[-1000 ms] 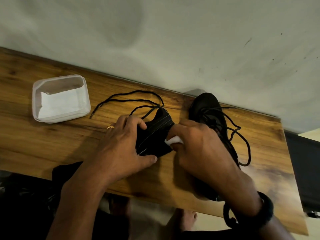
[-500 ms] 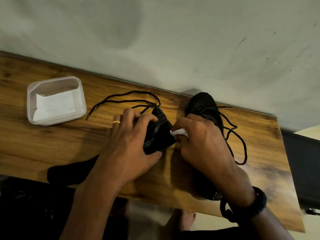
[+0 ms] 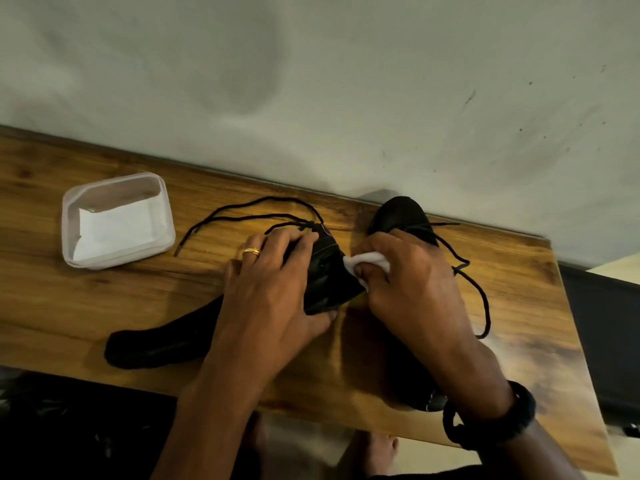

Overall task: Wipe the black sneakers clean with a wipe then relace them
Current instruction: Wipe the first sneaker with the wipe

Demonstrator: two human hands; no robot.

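A black sneaker (image 3: pixel 325 277) lies near the middle of a wooden table (image 3: pixel 86 299). The left hand (image 3: pixel 273 299) grips it. The fingers curl over the top and the thumb is tucked under the near edge. A gold ring (image 3: pixel 251 251) is on one finger. A long dark shape (image 3: pixel 156 344) sticks out from under this hand toward the left. It may be the back of the same sneaker, but it is too dark to tell.

The right hand (image 3: pixel 412 289) pinches a white wipe (image 3: pixel 367 263) between thumb and fingers. It presses the wipe on the side of the sneaker. A black band (image 3: pixel 491 417) sits on this wrist.

A lace (image 3: pixel 249 216) runs from the far end of the held sneaker. It lies loose on the table toward the left.

The other black sneaker (image 3: pixel 398 216) lies under the right arm, with its toe by the wall (image 3: pixel 311 81). Its own lace (image 3: pixel 487 306) loops out on the right side.

A clear plastic box (image 3: pixel 69 233) stands on the left of the table, well apart from both sneakers. White sheets (image 3: pixel 114 226) lie folded inside it.
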